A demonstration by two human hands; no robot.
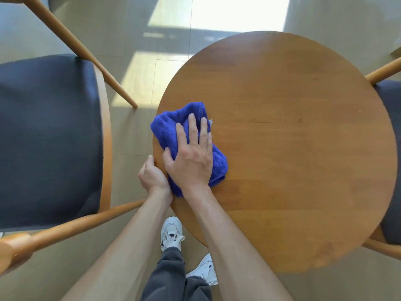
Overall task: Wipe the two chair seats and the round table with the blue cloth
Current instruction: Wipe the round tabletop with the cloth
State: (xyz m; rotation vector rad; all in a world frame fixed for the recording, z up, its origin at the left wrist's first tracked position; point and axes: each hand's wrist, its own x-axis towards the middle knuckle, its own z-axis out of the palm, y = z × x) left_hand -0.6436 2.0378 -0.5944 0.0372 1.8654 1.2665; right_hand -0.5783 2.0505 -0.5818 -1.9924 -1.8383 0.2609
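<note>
Head view: right hand (191, 157) presses flat, fingers spread, on the blue cloth (167, 127) at the tabletop (293, 137) edge; left hand (152, 172) clamps the rim (steadying). The overhanging cloth could slip off.

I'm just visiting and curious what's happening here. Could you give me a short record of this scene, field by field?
activity: wiping the round table with the blue cloth
right hand: pressed flat on the bunched cloth, near the table's left edge
left hand: gripping the table's rim
left chair seat: dark cushion, wooden frame, beside the table
right chair seat: dark, partly tucked under the table
floor: pale, with sunlit patches
</note>
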